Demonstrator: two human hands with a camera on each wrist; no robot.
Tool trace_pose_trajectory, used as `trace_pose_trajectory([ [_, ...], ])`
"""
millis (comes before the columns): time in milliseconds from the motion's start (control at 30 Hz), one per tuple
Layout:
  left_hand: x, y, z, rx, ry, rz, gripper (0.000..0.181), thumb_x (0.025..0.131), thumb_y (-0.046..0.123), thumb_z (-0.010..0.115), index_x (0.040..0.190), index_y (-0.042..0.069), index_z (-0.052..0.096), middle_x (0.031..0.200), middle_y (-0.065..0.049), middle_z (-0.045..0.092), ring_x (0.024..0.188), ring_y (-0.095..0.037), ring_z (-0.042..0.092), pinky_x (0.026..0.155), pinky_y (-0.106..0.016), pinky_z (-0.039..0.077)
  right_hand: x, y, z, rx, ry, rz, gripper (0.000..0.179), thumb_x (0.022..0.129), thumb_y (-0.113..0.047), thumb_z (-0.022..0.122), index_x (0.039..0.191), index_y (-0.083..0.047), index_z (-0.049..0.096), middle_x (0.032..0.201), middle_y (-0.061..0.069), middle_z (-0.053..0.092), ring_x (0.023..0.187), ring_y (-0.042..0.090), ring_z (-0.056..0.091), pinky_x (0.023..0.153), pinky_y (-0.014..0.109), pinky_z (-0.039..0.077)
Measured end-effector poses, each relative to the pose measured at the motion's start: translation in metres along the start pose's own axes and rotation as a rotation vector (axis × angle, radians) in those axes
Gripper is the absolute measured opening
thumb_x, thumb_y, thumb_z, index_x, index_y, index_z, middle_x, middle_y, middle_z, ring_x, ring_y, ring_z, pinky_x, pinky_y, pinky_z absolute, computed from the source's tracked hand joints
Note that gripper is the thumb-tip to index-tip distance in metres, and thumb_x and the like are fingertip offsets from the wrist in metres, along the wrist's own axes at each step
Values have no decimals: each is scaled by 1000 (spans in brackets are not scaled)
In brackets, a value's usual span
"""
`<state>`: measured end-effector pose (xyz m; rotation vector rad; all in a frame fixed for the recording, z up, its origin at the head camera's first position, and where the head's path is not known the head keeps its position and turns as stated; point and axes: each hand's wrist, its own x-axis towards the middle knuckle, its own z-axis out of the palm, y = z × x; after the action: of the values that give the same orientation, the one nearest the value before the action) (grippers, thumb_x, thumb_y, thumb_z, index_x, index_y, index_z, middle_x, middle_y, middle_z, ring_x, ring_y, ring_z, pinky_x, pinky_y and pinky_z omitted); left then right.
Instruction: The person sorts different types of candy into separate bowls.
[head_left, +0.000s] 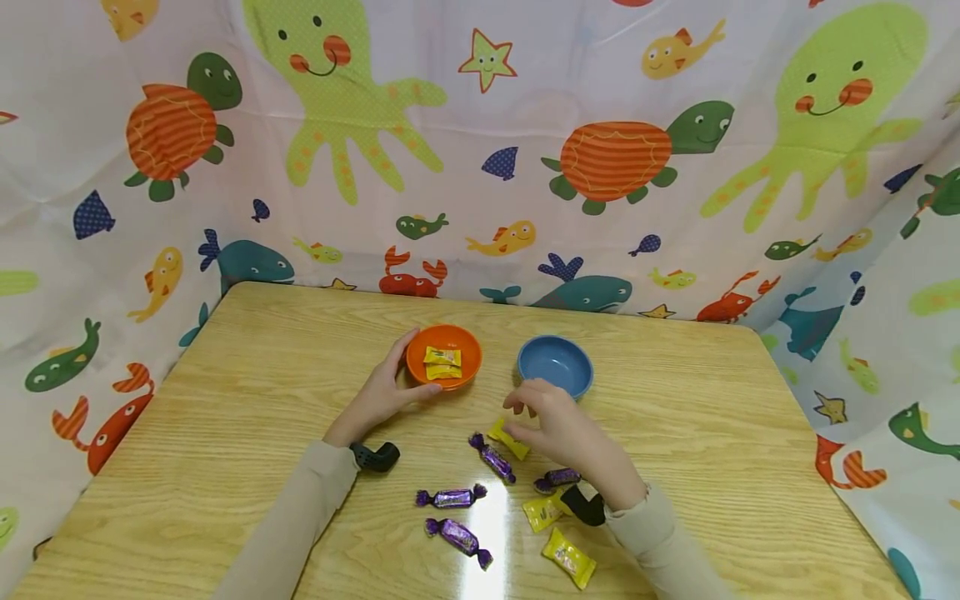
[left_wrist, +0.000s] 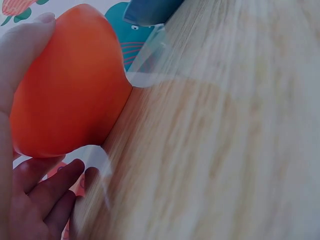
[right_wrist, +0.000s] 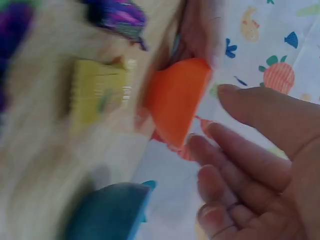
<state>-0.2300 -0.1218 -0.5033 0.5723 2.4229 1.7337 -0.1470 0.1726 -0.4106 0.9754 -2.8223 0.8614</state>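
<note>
My left hand (head_left: 382,390) holds the orange bowl (head_left: 471,358) at its left side, thumb and fingers spread around the wall. Yellow-wrapped candies (head_left: 443,363) lie inside. In the left wrist view the thumb is on one side of the orange bowl (left_wrist: 75,85) and the fingers on the other. My right hand (head_left: 558,425) hovers over the table in front of the blue bowl (head_left: 555,360), fingers loosely bent with nothing between them. A yellow candy (head_left: 508,440) lies just left of it. The right wrist view shows the thumb and fingers (right_wrist: 240,190) apart.
Purple-wrapped candies lie on the wooden table (head_left: 697,467): one (head_left: 492,458) by the yellow candy, one (head_left: 557,479) under the right forearm, two (head_left: 452,498) nearer the front. More yellow candies (head_left: 568,558) lie at the front right. A sea-animal curtain (head_left: 480,250) hangs behind.
</note>
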Motion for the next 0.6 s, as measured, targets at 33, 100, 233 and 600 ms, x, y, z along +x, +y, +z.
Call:
trace_pose_trajectory([
  [33,0,0,0,4,2,-1,101,83,40,81,160,20,17,163,2,20,149,-21,20,120,-49,14,-3,1,2,-2,-15,23,22,86,-13,79,103,-3,69,92,6,63,81,23,56,66,27,48],
  [100,0,0,0,9,5,-2,101,83,40,81,160,21,17,163,1,21,149,-21,20,120,-49,14,-7,4,6,-22,-42,61,27,84,-14,80,104,0,68,92,7,63,81,23,57,67,29,50],
  [233,-1,1,-1,17,7,-9,102,83,42,81,160,23,17,163,1,21,149,-21,20,120,-49,15,-9,6,15,-83,-74,107,30,81,-17,83,101,0,69,92,6,62,83,19,57,71,33,52],
  [600,0,1,0,-7,1,11,103,82,43,81,160,20,17,163,0,21,149,-21,20,120,-47,16,-12,15,27,-146,-81,146,24,73,-15,85,87,-3,70,83,1,58,79,15,54,71,34,52],
])
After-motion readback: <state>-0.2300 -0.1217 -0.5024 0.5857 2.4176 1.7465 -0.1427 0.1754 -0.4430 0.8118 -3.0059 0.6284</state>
